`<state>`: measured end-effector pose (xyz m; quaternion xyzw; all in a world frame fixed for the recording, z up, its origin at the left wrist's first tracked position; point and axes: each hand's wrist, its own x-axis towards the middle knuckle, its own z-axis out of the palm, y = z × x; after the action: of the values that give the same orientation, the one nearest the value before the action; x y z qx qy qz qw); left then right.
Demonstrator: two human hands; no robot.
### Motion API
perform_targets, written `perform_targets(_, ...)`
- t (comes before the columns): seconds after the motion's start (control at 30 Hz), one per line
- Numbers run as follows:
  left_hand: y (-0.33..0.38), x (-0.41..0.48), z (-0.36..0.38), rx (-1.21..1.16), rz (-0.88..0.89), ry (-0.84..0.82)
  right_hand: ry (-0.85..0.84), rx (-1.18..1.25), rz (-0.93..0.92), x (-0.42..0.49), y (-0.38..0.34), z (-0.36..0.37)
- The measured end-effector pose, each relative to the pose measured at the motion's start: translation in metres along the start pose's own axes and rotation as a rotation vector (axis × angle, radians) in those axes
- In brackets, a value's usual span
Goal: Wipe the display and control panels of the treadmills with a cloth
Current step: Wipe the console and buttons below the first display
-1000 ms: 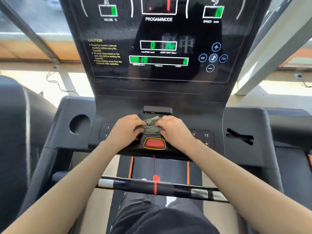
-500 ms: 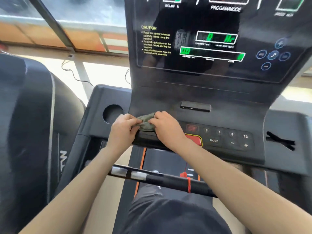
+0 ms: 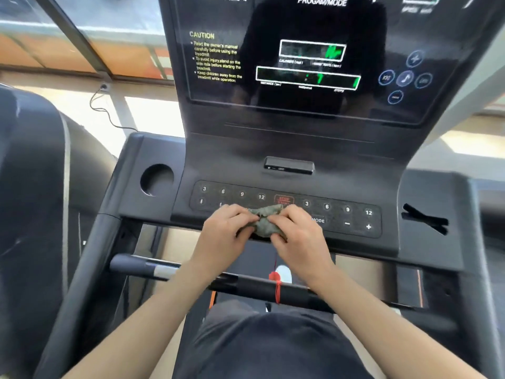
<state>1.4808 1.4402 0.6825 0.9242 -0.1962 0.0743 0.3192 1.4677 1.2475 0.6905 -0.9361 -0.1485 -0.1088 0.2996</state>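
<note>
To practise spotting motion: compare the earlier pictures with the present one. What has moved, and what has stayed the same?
Both hands, left hand and right hand, slid the cloth rightward from the left of the control panel back to its middle, over the red stop button. Nothing was released: both hands still grip the bunched cloth. The display remains lit.

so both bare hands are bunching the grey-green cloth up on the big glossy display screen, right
Not on the screen. The head view shows the left hand and right hand bunching the grey-green cloth over the black button control panel, below the glossy display screen.
</note>
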Motion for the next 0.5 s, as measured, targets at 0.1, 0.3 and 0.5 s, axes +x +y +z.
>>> perform_targets(0.1, 0.02, 0.009, 0.023, 0.038, 0.025, 0.0, -0.029, -0.112, 0.057, -0.012, 0.024, -0.009)
perform_targets(0.3, 0.02, 0.018, 0.041, 0.128, 0.062, -0.145, -0.182, -0.199, 0.055, -0.006, 0.033, -0.005)
perform_targets(0.5, 0.021, 0.032, 0.044, -0.035, 0.154, -0.102, -0.077, -0.136, 0.146, -0.009, 0.043, -0.024)
